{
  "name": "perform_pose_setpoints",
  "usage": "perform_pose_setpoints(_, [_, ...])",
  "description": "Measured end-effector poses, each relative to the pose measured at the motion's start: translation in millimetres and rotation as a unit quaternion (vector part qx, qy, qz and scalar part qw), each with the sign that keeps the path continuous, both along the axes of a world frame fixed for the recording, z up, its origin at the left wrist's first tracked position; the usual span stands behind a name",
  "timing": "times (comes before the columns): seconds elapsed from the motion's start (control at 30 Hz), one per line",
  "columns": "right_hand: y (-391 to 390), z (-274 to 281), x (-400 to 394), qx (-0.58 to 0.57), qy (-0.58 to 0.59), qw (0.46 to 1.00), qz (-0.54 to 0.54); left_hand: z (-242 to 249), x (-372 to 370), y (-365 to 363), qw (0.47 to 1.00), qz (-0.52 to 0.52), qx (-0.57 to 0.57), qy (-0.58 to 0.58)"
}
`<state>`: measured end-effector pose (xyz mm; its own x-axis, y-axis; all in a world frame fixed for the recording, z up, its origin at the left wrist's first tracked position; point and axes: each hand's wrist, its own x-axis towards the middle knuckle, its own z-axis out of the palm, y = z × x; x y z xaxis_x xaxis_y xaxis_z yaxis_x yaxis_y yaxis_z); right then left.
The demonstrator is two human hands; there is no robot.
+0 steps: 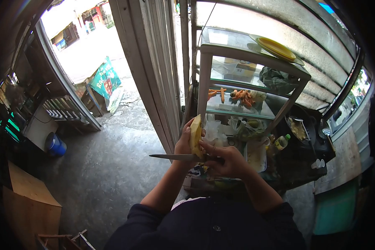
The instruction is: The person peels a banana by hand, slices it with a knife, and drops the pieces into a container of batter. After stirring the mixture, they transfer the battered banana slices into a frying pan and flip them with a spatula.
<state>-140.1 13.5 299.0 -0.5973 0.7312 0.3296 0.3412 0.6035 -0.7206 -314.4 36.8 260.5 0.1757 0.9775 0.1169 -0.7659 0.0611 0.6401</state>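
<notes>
Concrete floor (pixel 112 166) spreads left of a glass display case (pixel 205 75). Before the case's lower left corner, the left hand (pixel 184 143) grasps a long yellow food piece (pixel 195 139), long axis nearly upright. The right hand (pixel 226 160) grips a knife (pixel 173 157), blade leftward, handle partly hidden. The banner's (pixel 105 79) lettering is hard to read.

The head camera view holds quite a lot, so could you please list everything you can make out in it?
Elongated pale-yellow produce: 1, pale yellow, centre
Long metal-bladed knife: 1, grey blade, centre
Pale-framed glass display case: 1, whitish, upper right
Orange stick-shaped food: several, orange, inside case
Yellow plate: at least 1, yellow, atop case
Green-capped bottle: 1, yellowish-green, counter
Small white cups: 2, white, counter's right end
Blue bucket: 1, blue, floor, left
Teal printed banner: 1, teal, outside
Left hand: 1, bare, holding produce
Right hand: 1, bare, holding knife
</notes>
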Motion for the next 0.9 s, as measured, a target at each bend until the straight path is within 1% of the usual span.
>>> perform_pose_setpoints(0.03, [-1, 4, 1, -0.026, -0.035, 0.999, 0.006, 3, 2, -2, 1.0, -0.001, 0.0, 0.0])
perform_pose_setpoints(0.07, [-1, 1, 1, -0.026, -0.035, 0.999, 0.005, 9, 5, -5, 0.999, -0.019, -0.028, -0.039])
perform_pose_setpoints(0.1, [2, -4, 0, 0.005, -0.002, 1.0, 0.0, 12, 7, -6, 0.995, -0.038, -0.055, -0.077])
perform_pose_setpoints(0.13, [3, -6, 0, 0.036, 0.03, 0.999, -0.003, 11, 7, -6, 0.995, -0.039, -0.054, -0.078])
perform_pose_setpoints(0.17, [1, -4, 0, 0.037, 0.029, 0.999, -0.002, 8, 6, -5, 0.996, -0.045, -0.027, -0.067])
perform_pose_setpoints(0.2, [-2, 1, 0, 0.015, 0.015, 1.0, -0.008, 6, 4, -5, 0.997, -0.052, -0.001, -0.056])
perform_pose_setpoints(0.23, [-4, 3, -1, -0.007, 0.001, 1.0, -0.015, 5, 4, -5, 0.997, -0.051, -0.001, -0.056])
perform_pose_setpoints(0.3, [-7, 1, -2, 0.003, -0.007, 1.0, -0.029, 5, 6, -5, 0.999, 0.003, 0.037, 0.02])
perform_pose_setpoints(0.33, [-7, 1, -2, 0.012, -0.015, 0.999, -0.043, 4, 5, -5, 0.999, 0.002, 0.037, 0.019])
perform_pose_setpoints(0.43, [-6, 4, 0, 0.044, -0.021, 0.998, -0.035, 7, 5, -5, 0.999, -0.015, 0.038, 0.003])
perform_pose_setpoints(0.47, [-5, 3, 1, 0.046, -0.021, 0.998, -0.035, 10, 5, -6, 0.999, -0.035, 0.01, -0.026])
perform_pose_setpoints(0.5, [-3, 1, 2, 0.072, -0.014, 0.997, -0.031, 13, 5, -7, 0.997, -0.054, -0.019, -0.056])
perform_pose_setpoints(0.53, [-2, 1, 3, 0.098, -0.007, 0.995, -0.027, 13, 6, -7, 0.997, -0.054, -0.017, -0.056])
perform_pose_setpoints(0.6, [-6, 3, 2, 0.082, -0.017, 0.995, -0.045, 12, 8, -6, 0.999, -0.014, 0.028, -0.013])
perform_pose_setpoints(0.63, [-8, 3, 1, 0.064, -0.025, 0.996, -0.063, 11, 10, -4, 0.999, -0.015, 0.028, -0.013])
perform_pose_setpoints(0.7, [-9, 3, 0, 0.046, -0.032, 0.996, -0.071, 10, 12, -2, 0.994, 0.035, 0.085, 0.053])
perform_pose_setpoints(0.73, [-9, 3, 0, 0.029, -0.039, 0.996, -0.079, 9, 11, -1, 0.994, 0.035, 0.085, 0.053])
perform_pose_setpoints(0.8, [-8, 5, 3, 0.041, -0.025, 0.997, -0.065, 8, 8, -1, 0.996, -0.013, 0.077, 0.032])
perform_pose_setpoints(0.83, [-8, 6, 5, 0.052, -0.011, 0.997, -0.049, 9, 8, -3, 0.996, -0.013, 0.078, 0.032])
perform_pose_setpoints(0.9, [-8, 7, 7, 0.062, -0.014, 0.997, -0.046, 11, 8, -6, 0.998, -0.048, 0.035, 0.001])
